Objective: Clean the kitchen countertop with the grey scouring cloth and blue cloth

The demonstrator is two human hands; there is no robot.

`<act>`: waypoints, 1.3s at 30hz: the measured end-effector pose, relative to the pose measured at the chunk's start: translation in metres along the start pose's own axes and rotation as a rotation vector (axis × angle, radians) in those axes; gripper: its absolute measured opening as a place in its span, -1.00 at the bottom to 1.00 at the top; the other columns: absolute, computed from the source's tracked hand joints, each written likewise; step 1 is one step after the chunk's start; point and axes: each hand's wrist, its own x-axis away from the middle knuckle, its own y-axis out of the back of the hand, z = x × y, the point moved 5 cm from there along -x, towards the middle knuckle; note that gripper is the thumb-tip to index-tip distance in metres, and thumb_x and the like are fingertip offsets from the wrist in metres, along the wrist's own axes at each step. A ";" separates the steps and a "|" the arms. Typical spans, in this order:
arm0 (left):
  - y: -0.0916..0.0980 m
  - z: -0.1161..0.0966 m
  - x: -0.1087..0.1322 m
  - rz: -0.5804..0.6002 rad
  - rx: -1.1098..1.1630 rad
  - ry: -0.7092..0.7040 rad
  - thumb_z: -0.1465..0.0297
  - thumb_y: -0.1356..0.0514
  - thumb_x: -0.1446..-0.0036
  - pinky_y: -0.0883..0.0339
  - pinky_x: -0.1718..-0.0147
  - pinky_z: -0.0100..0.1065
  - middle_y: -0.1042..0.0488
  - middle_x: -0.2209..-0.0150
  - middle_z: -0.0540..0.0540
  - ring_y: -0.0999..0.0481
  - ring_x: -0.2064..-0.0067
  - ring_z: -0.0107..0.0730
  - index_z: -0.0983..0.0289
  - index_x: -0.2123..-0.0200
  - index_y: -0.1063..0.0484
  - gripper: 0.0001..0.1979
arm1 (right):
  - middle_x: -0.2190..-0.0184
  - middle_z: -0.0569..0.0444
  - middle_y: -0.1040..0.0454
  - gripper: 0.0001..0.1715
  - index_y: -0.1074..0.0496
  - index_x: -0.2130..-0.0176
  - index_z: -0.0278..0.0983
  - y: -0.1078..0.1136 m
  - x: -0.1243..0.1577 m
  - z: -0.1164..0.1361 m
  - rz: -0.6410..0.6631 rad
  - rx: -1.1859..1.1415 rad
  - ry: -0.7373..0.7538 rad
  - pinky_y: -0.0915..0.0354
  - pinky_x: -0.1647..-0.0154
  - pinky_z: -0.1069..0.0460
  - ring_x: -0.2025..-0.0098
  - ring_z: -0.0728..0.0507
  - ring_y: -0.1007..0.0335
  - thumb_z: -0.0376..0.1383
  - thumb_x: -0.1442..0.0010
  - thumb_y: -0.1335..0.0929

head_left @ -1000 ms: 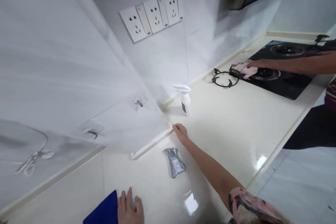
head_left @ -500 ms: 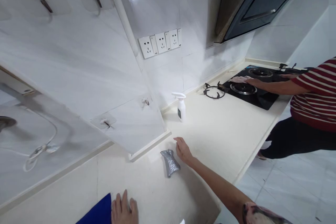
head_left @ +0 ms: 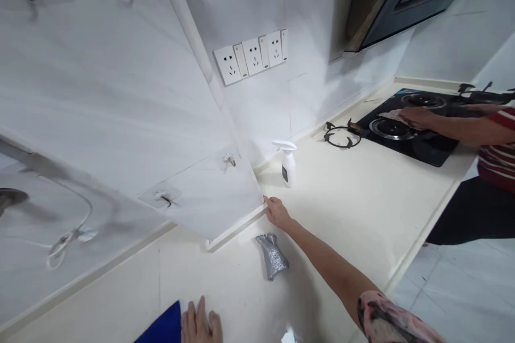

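My right hand (head_left: pixel 277 213) reaches over the counter to the end of the white tiled wall. Its fingertips meet the wall's corner just above the low trim strip (head_left: pixel 237 230), and I see nothing held in it. Below that hand a crinkled silver pouch (head_left: pixel 274 258) lies on the cream countertop (head_left: pixel 225 278). A white spray bottle (head_left: pixel 288 168) stands upright a little beyond my fingers. At the bottom edge my left hand (head_left: pixel 202 324) rests with fingers apart, beside a piece of dark blue material (head_left: pixel 163 326); whether they touch is unclear.
At the right, another person's hand (head_left: pixel 416 117) presses a pale cloth on the black gas hob (head_left: pixel 430 147). A loose pan support ring (head_left: pixel 343 136) lies left of the hob. Sockets (head_left: pixel 252 56) and clear hooks (head_left: pixel 163 196) are on the wall. A cable (head_left: pixel 60 246) hangs at left.
My right hand has moved up and left, from over the counter to the wall's corner. The view has shifted slightly. My left hand stays near the blue material, and the pouch lies as before.
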 end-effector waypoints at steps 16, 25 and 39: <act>0.011 -0.014 0.007 0.057 -0.013 0.017 0.17 0.12 -0.34 0.03 -0.46 0.03 -0.22 -0.43 0.27 -0.06 -0.49 -0.01 0.29 -0.33 -0.33 -0.38 | -0.41 -0.23 -0.23 -0.23 -0.04 -0.47 -0.19 -0.033 0.140 0.051 0.029 0.171 0.086 -0.20 -0.32 -0.47 -0.39 -0.49 -0.17 -0.19 -0.37 -0.26; 0.002 -0.009 0.012 0.026 0.015 -0.008 0.21 0.12 -0.35 0.07 -0.47 0.06 -0.20 -0.44 0.30 -0.05 -0.49 0.04 0.33 -0.32 -0.33 -0.39 | -0.47 -0.13 -0.12 -0.28 -0.10 -0.46 -0.21 -0.046 0.219 0.004 -0.030 0.320 0.411 -0.08 -0.46 -0.34 -0.52 -0.33 0.06 -0.34 -0.37 -0.16; -0.001 -0.012 0.013 -0.040 0.018 -0.033 0.25 0.11 -0.34 0.00 -0.44 0.10 -0.24 -0.42 0.34 -0.07 -0.49 0.06 0.37 -0.30 -0.36 -0.40 | -0.31 -0.40 -0.33 -0.22 -0.11 -0.42 -0.55 -0.045 0.071 -0.018 -0.134 0.240 -0.050 -0.09 -0.43 -0.38 -0.41 -0.42 -0.15 -0.41 -0.27 -0.13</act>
